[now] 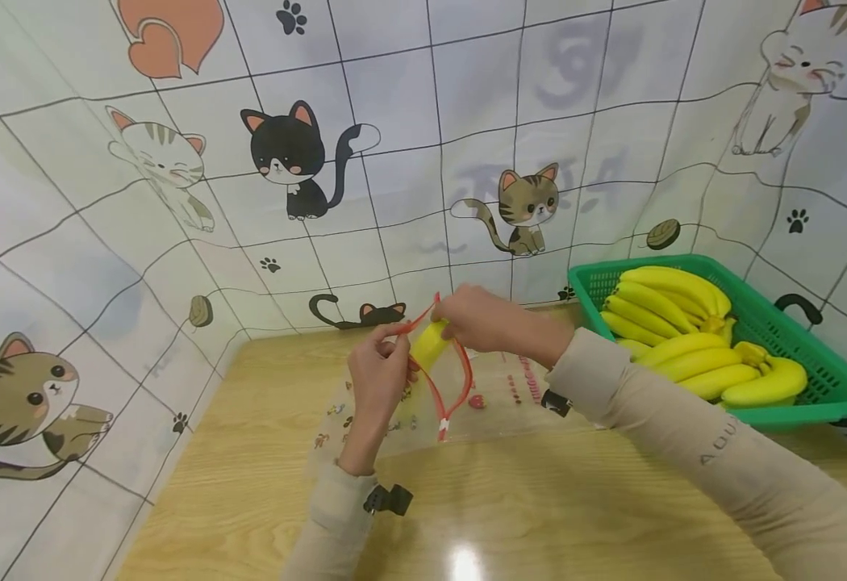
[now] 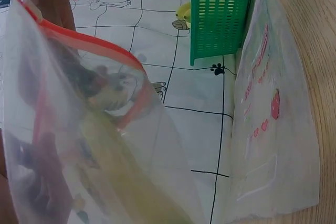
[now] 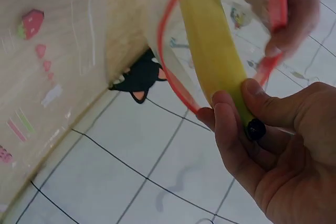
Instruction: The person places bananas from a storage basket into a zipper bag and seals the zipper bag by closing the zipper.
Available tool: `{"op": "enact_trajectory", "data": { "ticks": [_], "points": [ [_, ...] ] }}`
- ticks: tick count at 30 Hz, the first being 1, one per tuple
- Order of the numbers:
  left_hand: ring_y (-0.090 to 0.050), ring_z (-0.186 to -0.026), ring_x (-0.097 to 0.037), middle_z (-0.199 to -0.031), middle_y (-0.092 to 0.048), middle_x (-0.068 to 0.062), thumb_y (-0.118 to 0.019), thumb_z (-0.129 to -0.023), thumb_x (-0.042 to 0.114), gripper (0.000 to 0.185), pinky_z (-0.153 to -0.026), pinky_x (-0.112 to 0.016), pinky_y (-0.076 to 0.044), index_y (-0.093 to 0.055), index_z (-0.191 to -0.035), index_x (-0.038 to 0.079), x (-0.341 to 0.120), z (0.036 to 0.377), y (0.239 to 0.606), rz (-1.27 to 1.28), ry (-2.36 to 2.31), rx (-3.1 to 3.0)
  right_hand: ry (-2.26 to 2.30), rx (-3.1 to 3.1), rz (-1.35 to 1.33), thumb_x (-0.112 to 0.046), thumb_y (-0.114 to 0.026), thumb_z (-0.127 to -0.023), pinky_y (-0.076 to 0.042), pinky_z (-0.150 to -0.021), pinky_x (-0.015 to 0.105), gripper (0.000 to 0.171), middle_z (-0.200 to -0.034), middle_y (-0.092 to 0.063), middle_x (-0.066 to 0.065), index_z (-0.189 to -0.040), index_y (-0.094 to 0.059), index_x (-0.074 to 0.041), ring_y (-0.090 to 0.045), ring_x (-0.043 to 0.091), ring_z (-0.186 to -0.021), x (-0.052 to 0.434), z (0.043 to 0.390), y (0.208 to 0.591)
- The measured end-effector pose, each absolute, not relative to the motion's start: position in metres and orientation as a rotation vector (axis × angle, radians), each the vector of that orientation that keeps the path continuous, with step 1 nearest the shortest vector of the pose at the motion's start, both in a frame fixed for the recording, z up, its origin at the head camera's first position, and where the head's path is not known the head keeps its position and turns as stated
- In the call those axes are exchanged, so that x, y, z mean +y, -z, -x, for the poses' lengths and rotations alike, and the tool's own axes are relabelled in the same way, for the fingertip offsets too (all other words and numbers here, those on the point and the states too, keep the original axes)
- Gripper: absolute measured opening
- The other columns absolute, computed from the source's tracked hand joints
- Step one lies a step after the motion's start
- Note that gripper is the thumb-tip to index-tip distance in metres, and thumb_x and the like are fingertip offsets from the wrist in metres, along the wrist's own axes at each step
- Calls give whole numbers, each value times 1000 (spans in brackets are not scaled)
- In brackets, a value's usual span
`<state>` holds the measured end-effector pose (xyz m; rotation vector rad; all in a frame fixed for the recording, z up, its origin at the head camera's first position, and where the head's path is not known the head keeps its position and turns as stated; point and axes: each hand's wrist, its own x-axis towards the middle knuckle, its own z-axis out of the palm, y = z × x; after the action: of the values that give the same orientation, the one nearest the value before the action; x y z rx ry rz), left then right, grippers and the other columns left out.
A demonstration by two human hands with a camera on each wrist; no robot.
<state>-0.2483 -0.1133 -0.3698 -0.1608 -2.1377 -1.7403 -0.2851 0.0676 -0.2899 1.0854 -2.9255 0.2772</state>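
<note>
Yellow banana [image 3: 215, 56]: right hand [image 1: 477, 319] gripped its end, feeding it into clear red-zippered plastic bag [image 1: 438, 379].
Left hand [image 1: 380, 375]: pinched bag's rim open.
Next: probably push deeper, then seal.

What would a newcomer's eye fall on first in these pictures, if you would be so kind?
Probably the yellow banana at the centre, which the right hand holds by its end in the red-rimmed mouth of a clear zip bag that the left hand pinches open above the wooden table. Next, the green basket heaped with bananas at the right, and the cartoon cats on the wall behind.
</note>
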Motion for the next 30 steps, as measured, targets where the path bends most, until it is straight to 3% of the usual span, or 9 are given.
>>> {"op": "enact_trajectory", "data": {
  "ticks": [5,9,12,18,25,30],
  "points": [
    [-58,-38,-11,-58,-67,-15,-59,-98,7,21,-37,-20,-44,-77,-110,7,-112,250,367,178,1764,-2119,-336,-2924,-1067,-5,-70,-96,-60,-82,32,20,-109,-78,11,-114,-76,0,-66,24,-87,54,287,301],
    [-57,-37,-10,-56,-66,-10,-59,-98,7,22,-37,-20,-44,-78,-109,6,-112,251,368,169,1761,-2132,-594,-3031,-997,0,-65,-97,-62,-66,26,23,-115,-76,19,-118,-74,5,-71,19,-74,43,288,309],
    [-56,-37,-10,-56,-66,-7,-58,-98,7,22,-36,-20,-43,-78,-108,5,-112,250,368,163,1757,-2137,-743,-3093,-919,4,-62,-95,-63,-66,27,29,-121,-74,23,-121,-72,7,-73,16,-66,37,289,316],
    [-56,-37,-11,-55,-63,-4,-59,-98,6,23,-36,-19,-39,-78,-109,6,-114,249,367,159,1743,-2137,-900,-3107,-818,6,-60,-92,-63,-80,32,31,-124,-73,22,-118,-74,5,-73,11,-67,28,295,325],
    [-55,-38,-14,-54,-60,-2,-60,-98,6,22,-36,-20,-39,-78,-109,6,-116,247,363,201,1771,-2115,-1149,-3089,-698,-5,-67,-92,-63,-67,28,26,-114,-77,18,-116,-75,3,-76,14,-71,20,300,337],
    [-54,-38,-14,-54,-59,-6,-60,-99,6,21,-36,-19,-38,-79,-108,6,-117,248,363,239,1755,-2111,-1158,-3101,-693,-15,-75,-88,-60,-65,28,32,-113,-76,11,-118,-74,-5,-75,17,-85,18,302,342]
  ]
}}
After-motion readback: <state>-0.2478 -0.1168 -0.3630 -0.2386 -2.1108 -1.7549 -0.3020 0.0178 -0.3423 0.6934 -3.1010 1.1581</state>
